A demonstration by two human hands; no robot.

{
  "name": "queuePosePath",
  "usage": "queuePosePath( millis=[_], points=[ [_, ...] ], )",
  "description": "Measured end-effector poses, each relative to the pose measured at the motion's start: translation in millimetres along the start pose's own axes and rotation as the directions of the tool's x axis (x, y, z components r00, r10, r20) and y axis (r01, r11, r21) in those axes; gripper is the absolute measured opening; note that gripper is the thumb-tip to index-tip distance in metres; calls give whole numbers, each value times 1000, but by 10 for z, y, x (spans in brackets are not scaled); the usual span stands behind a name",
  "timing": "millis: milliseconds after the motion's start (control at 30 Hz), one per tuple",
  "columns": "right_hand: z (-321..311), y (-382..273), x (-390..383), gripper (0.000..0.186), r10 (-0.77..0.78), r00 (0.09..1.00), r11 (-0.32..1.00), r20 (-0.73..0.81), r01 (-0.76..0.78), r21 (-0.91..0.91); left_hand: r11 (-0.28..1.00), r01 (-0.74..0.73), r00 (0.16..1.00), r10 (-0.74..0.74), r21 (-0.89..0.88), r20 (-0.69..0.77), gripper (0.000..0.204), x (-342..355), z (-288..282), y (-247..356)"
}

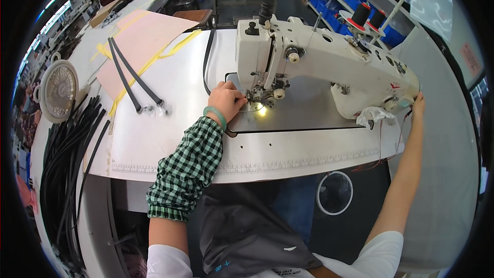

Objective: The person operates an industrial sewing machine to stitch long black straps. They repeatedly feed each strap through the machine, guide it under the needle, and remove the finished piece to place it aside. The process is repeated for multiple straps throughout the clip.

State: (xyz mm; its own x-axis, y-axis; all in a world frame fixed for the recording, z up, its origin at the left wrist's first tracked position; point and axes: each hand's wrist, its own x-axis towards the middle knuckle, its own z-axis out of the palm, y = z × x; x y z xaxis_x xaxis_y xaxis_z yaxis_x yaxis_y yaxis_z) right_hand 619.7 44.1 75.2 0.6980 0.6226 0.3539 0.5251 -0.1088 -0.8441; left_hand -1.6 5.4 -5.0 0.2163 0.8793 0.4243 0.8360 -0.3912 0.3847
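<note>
A white sewing machine (319, 46) stands on the table, its lamp lit beside the needle. My left hand (225, 102), below a green bangle (216, 115) and a checked sleeve cover (188, 164), is closed in a pinch just left of the presser foot (259, 97). A narrow black strap (207, 62) curves down from behind to this hand; its end is hidden by the fingers. At the machine's right end, my right hand (419, 105) is curled round the edge of the handwheel (413, 95), mostly hidden from view.
Two black straps (126, 74) with clear-wrapped ends lie on the left of the table, near pink card (149, 41) edged with yellow tape. Several more black straps (69, 159) hang over the left edge beside a white basket (58, 90). Thread spools (362, 14) stand behind the machine.
</note>
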Motion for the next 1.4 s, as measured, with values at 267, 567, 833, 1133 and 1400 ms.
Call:
queuePosePath(
  millis=[267, 567, 833, 1133, 1400],
  points=[
    [213, 543, -11, 41, -113, 970, 986, -217, 136, 92, 1000, -8, 1000, 8, 25, -16, 17, -12, -10, 38],
    [169, 443, -309, 43, -61, 997, 906, -43, 73, 417, 872, -254, 967, 225, 419, 119, 7, -530, 89, 707],
    [-100, 471, 9, 51, -129, 985, 981, -114, 143, 130, 902, -238, 971, 215, 361, 103, 10, -461, 148, 657],
    [-217, 72, 157, 48, -82, 996, 983, -21, 78, -164, 920, -182, 983, 164, 348, 80, 11, -453, 174, 597],
    [-73, 279, -372, 40, -163, 885, 982, -437, 188, 14, 944, -183, 982, 164, 276, 92, 12, -434, 115, 638]
  ],
)
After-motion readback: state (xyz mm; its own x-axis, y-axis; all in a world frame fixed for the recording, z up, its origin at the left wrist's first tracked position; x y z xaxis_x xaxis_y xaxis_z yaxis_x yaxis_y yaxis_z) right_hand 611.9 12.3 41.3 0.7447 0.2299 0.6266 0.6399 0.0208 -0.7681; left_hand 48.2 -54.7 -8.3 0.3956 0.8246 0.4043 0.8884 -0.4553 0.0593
